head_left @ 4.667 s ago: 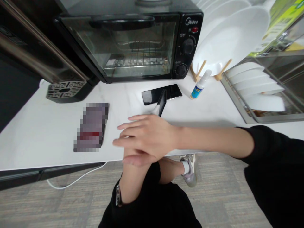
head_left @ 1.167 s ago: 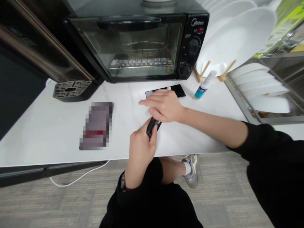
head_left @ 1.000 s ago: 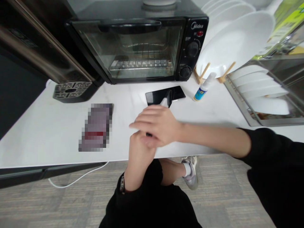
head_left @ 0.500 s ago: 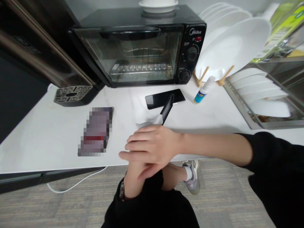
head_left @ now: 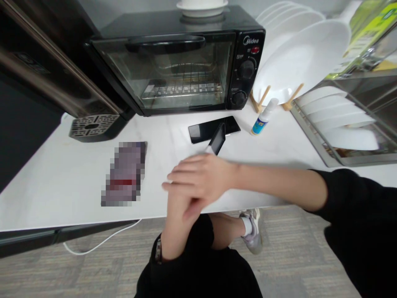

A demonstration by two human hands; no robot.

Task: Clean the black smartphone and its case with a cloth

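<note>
Slab (head_left: 218, 140) juts past my right hand (head_left: 200, 176), axis slanting right toward the worktop's (head_left: 77, 182) far edge. Left hand (head_left: 179, 205) underneath; I can't tell either grip.

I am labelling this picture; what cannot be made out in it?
All in the head view:
Grip of the bare left hand: hidden under the bare right hand.
Near end of the flat black object: same hand covers it.
Round white vessel: cut off by top edge.
Grey rectangular slab: surface pixelated.

Black sleeves (head_left: 353, 203), a shiny wristband (head_left: 158, 250), white sock (head_left: 247, 226) and greyish sneaker (head_left: 254, 239) are worn.
</note>
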